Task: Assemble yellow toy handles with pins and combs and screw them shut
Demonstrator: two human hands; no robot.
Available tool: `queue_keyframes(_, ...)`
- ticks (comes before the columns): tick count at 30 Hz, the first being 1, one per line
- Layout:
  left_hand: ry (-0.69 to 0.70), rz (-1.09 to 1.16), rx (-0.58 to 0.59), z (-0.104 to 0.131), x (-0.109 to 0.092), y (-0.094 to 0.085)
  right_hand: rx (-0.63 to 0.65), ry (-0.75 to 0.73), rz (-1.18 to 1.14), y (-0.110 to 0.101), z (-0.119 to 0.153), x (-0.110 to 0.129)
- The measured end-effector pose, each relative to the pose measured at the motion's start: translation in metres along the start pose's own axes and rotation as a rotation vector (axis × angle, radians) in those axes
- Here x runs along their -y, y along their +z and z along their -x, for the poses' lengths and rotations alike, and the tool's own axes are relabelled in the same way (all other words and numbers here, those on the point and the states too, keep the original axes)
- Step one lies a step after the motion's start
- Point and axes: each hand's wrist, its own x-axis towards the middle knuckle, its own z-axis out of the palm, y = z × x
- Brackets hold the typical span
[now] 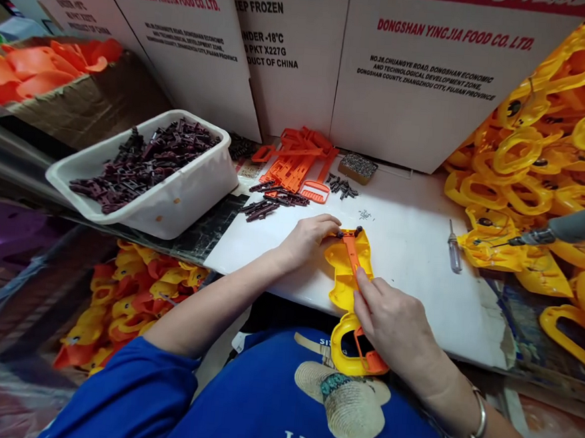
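A yellow plastic shell (pixel 338 285) with a ring-shaped handle (pixel 336 345) lies open side up at the table's front edge, its handle over my lap. Inside it runs a long orange plastic strip (pixel 352 252); its orange frame end shows at the handle. Across the shell's far end sits a small dark plastic piece (pixel 349 233). My left hand (pixel 308 242) is closed, with thumb and fingertips on the left end of the dark piece. My right hand (pixel 389 312) is closed on the orange strip along the shell's right side; its palm hides part of both.
Orange strips (pixel 296 162) and dark pieces (pixel 260 209) lie at the back, beside a tin of screws (pixel 358 167). A white tub (pixel 194 189) of dark pieces stands left. At right are a screwdriver (pixel 454 250), a power driver (pixel 572 228) and piled yellow shells (pixel 520 155).
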Motion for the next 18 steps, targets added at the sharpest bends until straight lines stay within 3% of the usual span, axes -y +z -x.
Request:
queue_keyframes(7, 0.015, -0.007, 0.01, -0.002, 0.0, 0.001, 0.083, -0.013, 0.076, -0.001, -0.002, 0.006)
queue_keyframes(10, -0.002, 0.011, 0.022, -0.003, -0.001, 0.0, 0.089, -0.088, 0.183, 0.001, 0.001, 0.014)
queue_keyframes(18, -0.175, 0.175, 0.086, -0.002, -0.011, -0.008, 0.035, -0.139, 0.163, 0.005, 0.011, 0.017)
